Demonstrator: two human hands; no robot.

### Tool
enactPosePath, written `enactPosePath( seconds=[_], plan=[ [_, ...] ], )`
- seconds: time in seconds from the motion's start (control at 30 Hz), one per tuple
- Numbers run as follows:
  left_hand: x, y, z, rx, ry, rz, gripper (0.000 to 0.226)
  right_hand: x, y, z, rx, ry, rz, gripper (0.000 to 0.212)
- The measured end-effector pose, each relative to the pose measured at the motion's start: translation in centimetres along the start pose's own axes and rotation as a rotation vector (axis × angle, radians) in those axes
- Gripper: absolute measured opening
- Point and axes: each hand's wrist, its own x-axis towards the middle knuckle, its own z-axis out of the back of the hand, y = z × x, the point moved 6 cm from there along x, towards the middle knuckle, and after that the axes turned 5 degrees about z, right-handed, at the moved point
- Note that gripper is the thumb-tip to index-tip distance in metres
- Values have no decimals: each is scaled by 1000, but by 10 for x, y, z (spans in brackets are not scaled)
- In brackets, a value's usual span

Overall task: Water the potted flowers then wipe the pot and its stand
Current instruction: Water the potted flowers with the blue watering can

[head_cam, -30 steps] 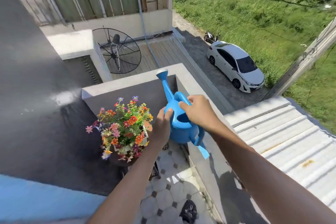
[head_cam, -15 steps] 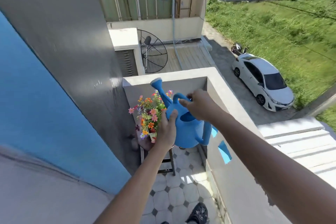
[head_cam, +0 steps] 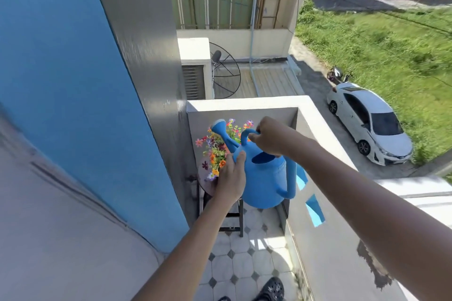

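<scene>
A blue plastic watering can (head_cam: 265, 179) hangs in front of me, its spout pointing up and left over the flowers. My right hand (head_cam: 270, 137) is shut on the can's top handle. My left hand (head_cam: 231, 178) presses flat against the can's left side. Behind the can stand the potted flowers (head_cam: 216, 146), a bunch of orange, pink and purple blooms. Their dark pot (head_cam: 206, 182) is mostly hidden by my left hand. The pot rests on a black metal stand (head_cam: 233, 225) in the balcony's far left corner. No water shows at the spout.
A blue and grey wall (head_cam: 97, 95) closes the left side. A grey parapet (head_cam: 315, 232) with blue slots runs along the right and far end. The floor (head_cam: 247, 261) is pale tile with dark diamonds; my dark shoe (head_cam: 270, 289) is at the bottom. A white car is parked below.
The view has swung right and pulled back, so flowers and can now sit further right. The can's spout has moved over the flowers. Both hands keep their hold.
</scene>
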Motion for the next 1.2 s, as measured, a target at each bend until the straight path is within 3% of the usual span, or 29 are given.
enactPosePath(
  seconds=[0.23, 0.53, 0.8, 0.97, 1.2],
  plan=[
    [1, 2, -4, -21, 119, 86, 72, 5, 17, 5, -131, 81, -4, 38],
    [8, -10, -16, -39, 174, 93, 64, 13, 2, 18, -118, 80, -64, 36],
    [17, -23, -44, 12, 242, 62, 82, 11, -21, 37, -124, 92, -97, 29],
    [25, -23, -73, 28, 310, 77, 82, 10, -45, 43, -156, 87, -161, 20],
    [23, -42, -91, 19, 378, 62, 69, 8, -68, 54, -77, 61, -212, 33]
  ],
)
